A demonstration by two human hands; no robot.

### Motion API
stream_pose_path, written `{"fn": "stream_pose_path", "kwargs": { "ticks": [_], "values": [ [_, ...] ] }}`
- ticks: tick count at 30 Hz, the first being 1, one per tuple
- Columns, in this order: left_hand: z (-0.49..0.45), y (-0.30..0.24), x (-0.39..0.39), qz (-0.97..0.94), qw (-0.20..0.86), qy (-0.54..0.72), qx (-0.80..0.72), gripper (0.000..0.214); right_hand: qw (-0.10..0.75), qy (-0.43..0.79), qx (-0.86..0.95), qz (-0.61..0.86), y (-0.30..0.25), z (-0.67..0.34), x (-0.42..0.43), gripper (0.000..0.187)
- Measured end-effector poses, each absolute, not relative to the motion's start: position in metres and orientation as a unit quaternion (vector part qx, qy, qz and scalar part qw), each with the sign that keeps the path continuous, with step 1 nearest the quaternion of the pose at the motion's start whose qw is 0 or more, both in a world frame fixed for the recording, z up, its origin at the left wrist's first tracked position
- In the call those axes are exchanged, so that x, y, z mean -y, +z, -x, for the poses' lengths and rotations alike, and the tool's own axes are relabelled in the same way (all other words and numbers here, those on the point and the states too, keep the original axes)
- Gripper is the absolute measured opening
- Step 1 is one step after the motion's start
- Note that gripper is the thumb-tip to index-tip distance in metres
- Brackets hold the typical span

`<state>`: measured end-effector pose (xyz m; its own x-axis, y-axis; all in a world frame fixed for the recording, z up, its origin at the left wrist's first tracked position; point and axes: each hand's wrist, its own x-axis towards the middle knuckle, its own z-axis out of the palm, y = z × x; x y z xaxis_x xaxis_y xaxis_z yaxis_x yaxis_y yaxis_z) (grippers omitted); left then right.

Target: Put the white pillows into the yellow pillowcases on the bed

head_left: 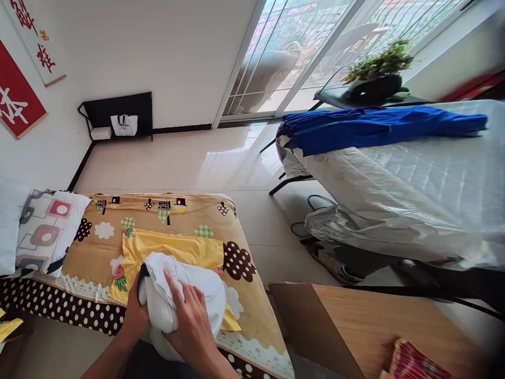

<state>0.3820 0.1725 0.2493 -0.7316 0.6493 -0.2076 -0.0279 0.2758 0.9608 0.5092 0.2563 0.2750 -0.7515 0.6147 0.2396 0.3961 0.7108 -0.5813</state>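
Note:
Both hands grip a bunched white pillow [205, 295] with a dark patch at its upper left edge. My left hand [137, 310] is closed on the pillow's left side, its fingers partly hidden behind the fabric. Across the front, my right hand [189, 316] presses with its fingers curved over the white cloth. Under and behind the pillow, a yellow pillowcase [173, 243] with carrot prints lies spread on the bed [153, 210], which has a tan patterned sheet.
More pillows [47, 231] rest at the bed's left end. To the right stand a plastic-wrapped mattress [426, 179] with blue cloth [355, 129] on it and a cardboard box [374, 321]. A black panel [118, 108] with a white bag [124, 125] is by the far wall.

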Motion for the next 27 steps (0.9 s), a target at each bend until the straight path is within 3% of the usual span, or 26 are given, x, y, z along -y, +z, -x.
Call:
{"fn": "stream_pose_path", "kwargs": {
  "ticks": [3,6,11,13,15,21,27],
  "values": [
    [-0.367,0.276,-0.161,-0.314,0.316,0.479,-0.756,0.063,0.217,0.256,0.895,0.293,0.271,-0.496,-0.253,0.073],
    [-0.347,0.299,-0.137,-0.375,0.312,0.391,-0.781,0.065,0.191,0.261,0.908,0.268,0.277,-0.486,-0.252,0.065],
    [-0.333,0.307,-0.097,-0.425,0.282,0.376,-0.774,0.104,0.145,0.249,0.942,0.171,0.303,-0.47,-0.236,0.052],
    [-0.336,0.304,-0.093,-0.453,0.288,0.384,-0.751,0.101,0.143,0.246,0.948,0.141,0.311,-0.463,-0.225,0.039],
    [-0.341,0.301,-0.095,-0.444,0.272,0.421,-0.743,0.081,0.17,0.246,0.942,0.154,0.315,-0.456,-0.215,0.034],
    [-0.357,0.288,-0.118,-0.291,0.259,0.556,-0.734,0.018,0.249,0.226,0.909,0.244,0.312,-0.471,-0.192,0.066],
    [-0.399,0.285,-0.156,-0.27,0.316,0.626,-0.66,0.011,0.186,0.128,0.938,0.264,0.297,-0.534,-0.186,0.099]
  ]
}}
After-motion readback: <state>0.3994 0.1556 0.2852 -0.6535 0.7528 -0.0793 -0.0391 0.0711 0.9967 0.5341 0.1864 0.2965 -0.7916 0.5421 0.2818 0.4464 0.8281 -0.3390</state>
